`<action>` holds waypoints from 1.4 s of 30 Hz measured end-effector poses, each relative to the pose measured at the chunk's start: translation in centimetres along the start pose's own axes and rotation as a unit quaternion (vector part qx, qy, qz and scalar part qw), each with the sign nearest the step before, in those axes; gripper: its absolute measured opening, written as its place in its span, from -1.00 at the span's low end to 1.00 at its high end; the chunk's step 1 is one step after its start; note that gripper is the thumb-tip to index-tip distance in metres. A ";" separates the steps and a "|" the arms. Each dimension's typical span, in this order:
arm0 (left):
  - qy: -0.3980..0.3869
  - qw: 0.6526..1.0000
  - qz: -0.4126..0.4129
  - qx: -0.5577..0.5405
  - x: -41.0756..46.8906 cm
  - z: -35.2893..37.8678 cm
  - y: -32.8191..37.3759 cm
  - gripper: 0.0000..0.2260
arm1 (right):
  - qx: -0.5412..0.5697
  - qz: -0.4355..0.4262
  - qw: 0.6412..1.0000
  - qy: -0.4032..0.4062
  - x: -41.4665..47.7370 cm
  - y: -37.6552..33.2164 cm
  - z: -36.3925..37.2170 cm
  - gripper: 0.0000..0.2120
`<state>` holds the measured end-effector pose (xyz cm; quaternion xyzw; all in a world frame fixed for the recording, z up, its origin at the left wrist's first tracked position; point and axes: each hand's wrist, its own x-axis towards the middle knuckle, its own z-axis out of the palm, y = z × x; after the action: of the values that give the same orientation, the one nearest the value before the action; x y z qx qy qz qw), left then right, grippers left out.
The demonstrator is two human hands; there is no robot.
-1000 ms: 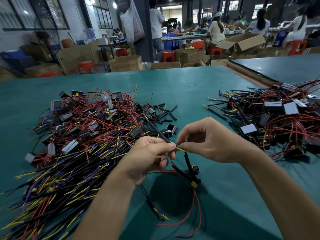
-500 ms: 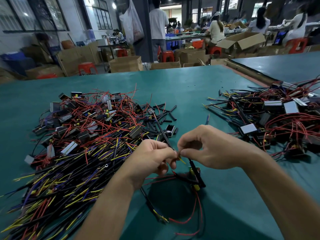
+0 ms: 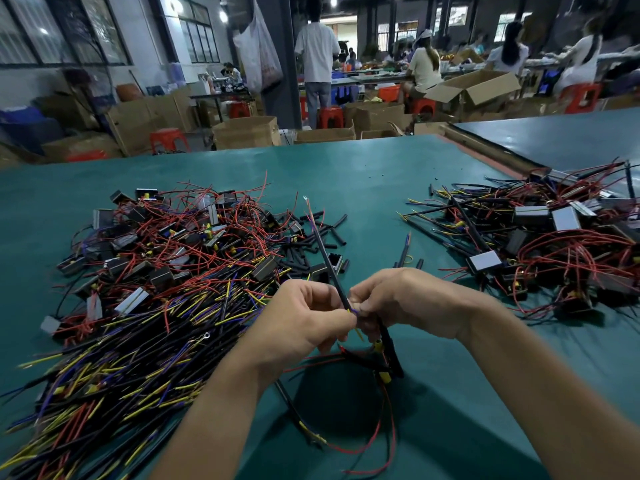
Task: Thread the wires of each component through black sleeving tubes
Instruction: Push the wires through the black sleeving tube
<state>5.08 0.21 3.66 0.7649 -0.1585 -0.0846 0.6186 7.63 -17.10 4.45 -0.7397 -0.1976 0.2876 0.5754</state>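
Black sleeving tube (image 3: 327,258) is slanting up from between the two hands, above the near middle of the bench (image 3: 381,174). The left hand (image 3: 304,323) is pinching the tube's lower end; the right hand (image 3: 408,303) is pinching the yellow and purple wires (image 3: 354,311) at its mouth, fingertips almost touching. The component (image 3: 384,375) is hanging below them. Feeding well probably means holding the wires straight together, gripping close to the mouth, and pushing in short strokes so nothing is buckling.

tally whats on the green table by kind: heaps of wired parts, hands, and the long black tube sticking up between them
heaps of black components with red, yellow and purple wires: 2
bare hands: 2, left and right
long black sleeving tube: 1
total: 5
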 end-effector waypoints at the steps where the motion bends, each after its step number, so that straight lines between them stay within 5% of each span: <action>1: 0.008 1.000 0.008 0.004 0.0 0.1 0.0 -0.86 | 0.010 0.003 1.000 -0.003 0.1 0.1 0.0 -0.94; 15: 0.041 0.998 0.056 -0.003 0.2 -0.1 -0.1 -0.72 | 0.065 0.010 0.998 -0.022 -0.1 0.2 -0.6 -0.95; 28: 0.047 0.995 0.050 -0.075 0.1 -0.1 -0.1 -0.91 | 0.087 -0.027 0.995 -0.033 -0.5 0.1 -1.1 -0.85; 33: 0.058 0.994 0.072 -0.066 0.3 0.1 -0.3 -0.86 | 0.084 -0.043 0.995 -0.015 -0.7 0.2 -1.2 -0.92; 39: 0.098 0.989 0.079 -0.072 0.6 0.5 -0.8 -0.84 | 0.048 -0.064 0.996 0.039 -0.3 0.3 -0.8 -0.76; 42: 0.130 0.986 0.066 -0.081 0.8 0.4 -0.9 -0.88 | 0.052 -0.072 0.994 0.066 0.0 0.5 -0.6 -0.89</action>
<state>5.84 -0.23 2.73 0.7046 -0.1193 0.0441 0.6981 8.01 -17.71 4.12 -0.7100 -0.1968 0.2059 0.6440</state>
